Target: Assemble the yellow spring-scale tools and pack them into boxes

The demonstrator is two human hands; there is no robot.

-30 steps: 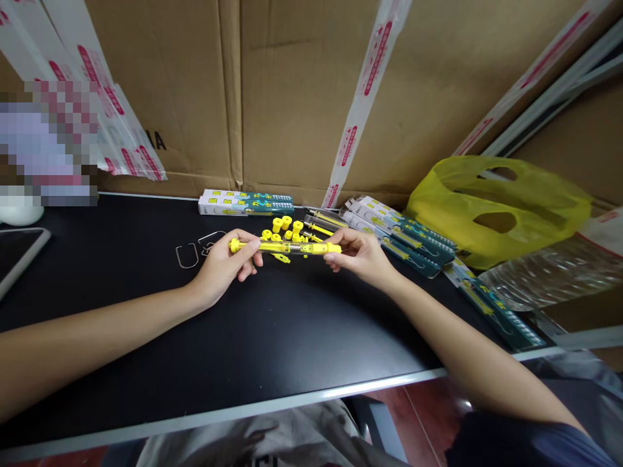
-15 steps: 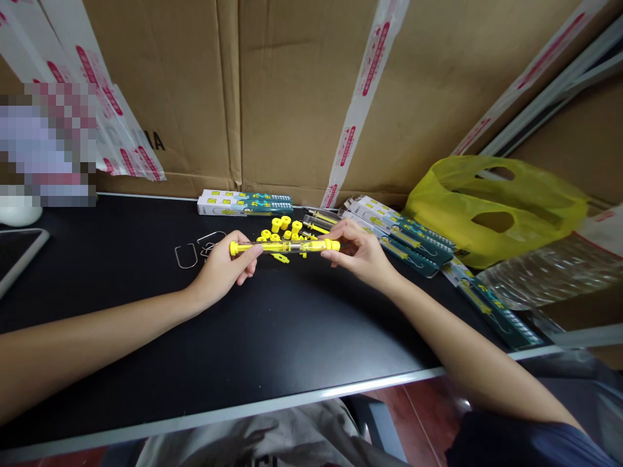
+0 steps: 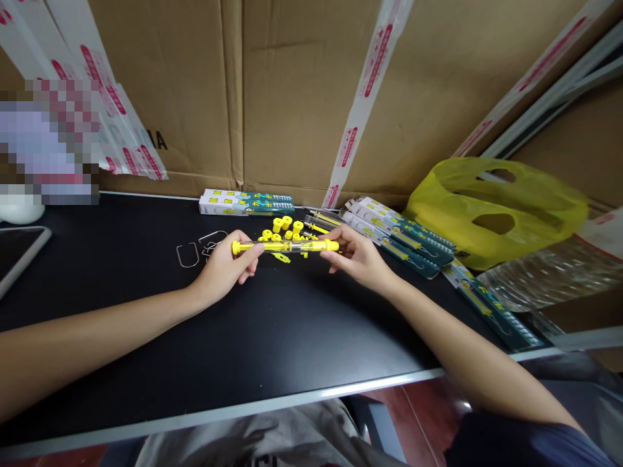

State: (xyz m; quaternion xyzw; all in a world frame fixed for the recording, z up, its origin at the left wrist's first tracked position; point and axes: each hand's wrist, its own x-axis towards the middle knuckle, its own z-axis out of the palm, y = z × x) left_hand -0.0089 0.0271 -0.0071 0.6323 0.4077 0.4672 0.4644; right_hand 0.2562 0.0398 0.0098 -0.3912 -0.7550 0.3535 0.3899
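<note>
Fingers (image 3: 248,255) pinching slim clear tube (image 3: 287,246), 2 yellow cylindrical ends (image 3: 236,247)

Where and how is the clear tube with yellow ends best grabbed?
Likely by the middle of the clear tube, pinched across from the near side: it is straight and slim, lies sideways across the view, the left hand and right hand hold its ends, and loose yellow parts lie beyond.
</note>
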